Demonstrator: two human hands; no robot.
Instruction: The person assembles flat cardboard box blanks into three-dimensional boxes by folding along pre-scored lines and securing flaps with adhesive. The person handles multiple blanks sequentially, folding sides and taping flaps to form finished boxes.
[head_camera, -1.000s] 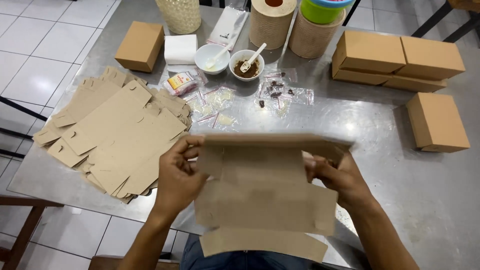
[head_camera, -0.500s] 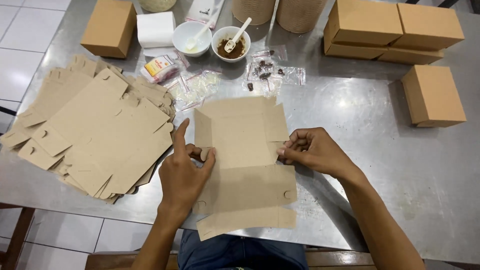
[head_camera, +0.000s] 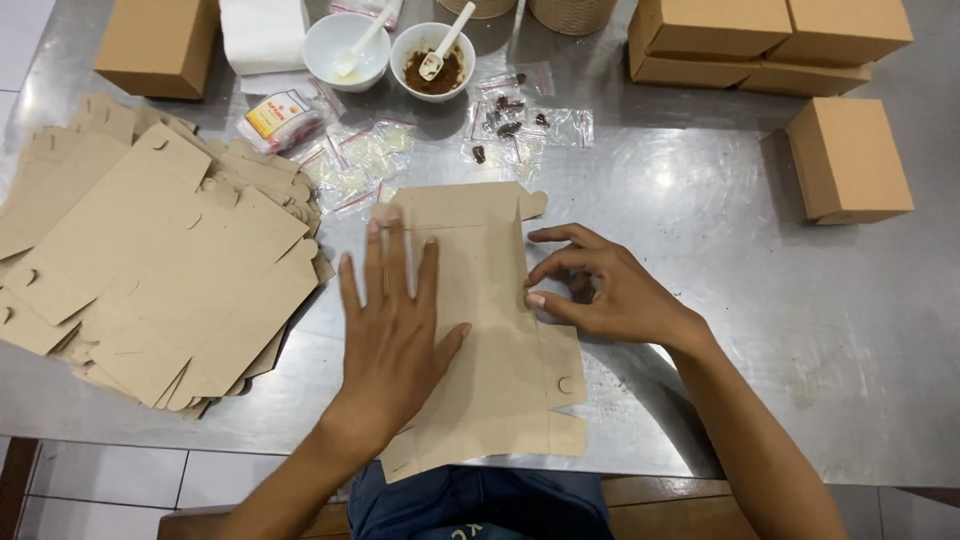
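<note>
A flat brown cardboard box blank (head_camera: 500, 330) lies on the steel table (head_camera: 700, 230) in front of me, its near end hanging over the table's front edge. My left hand (head_camera: 395, 320) rests flat on the blank's left half, fingers spread and pointing away from me. My right hand (head_camera: 600, 290) is curled at the blank's right edge, fingertips pinching or pressing a side flap there.
A thick pile of flat box blanks (head_camera: 150, 260) lies at left. Folded brown boxes (head_camera: 848, 160) (head_camera: 760, 40) (head_camera: 155, 45) stand at right and back. Two white bowls (head_camera: 345, 45) (head_camera: 432, 60) with spoons, a white tissue block (head_camera: 262, 35) and small clear packets (head_camera: 360, 160) (head_camera: 510, 120) sit behind the blank.
The blank was held up in both hands, then laid down on the table. My left hand has spread flat on it; my right hand has shifted to its right edge.
</note>
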